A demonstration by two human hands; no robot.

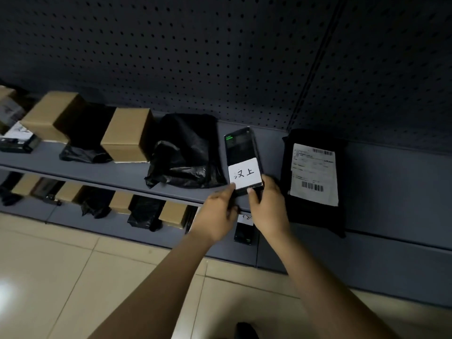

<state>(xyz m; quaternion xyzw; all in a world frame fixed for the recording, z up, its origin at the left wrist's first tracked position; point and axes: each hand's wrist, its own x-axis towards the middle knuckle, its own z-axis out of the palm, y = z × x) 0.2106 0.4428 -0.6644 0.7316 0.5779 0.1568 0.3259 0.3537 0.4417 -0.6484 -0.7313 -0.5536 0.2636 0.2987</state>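
Observation:
A slim black box (241,152) with green print and a white handwritten label lies on the grey shelf (127,173), its near end at the shelf's front edge. My left hand (217,214) pinches the box's near left corner, thumb on the label. My right hand (267,204) grips the near right corner, thumb on top. Both forearms reach in from the bottom of the view.
A crumpled black plastic bag (188,152) lies left of the box, a black parcel with a white shipping label (314,172) to its right. Cardboard boxes (128,134) stand further left. A lower shelf (367,250) holds more boxes and bags. Pegboard backs the shelves.

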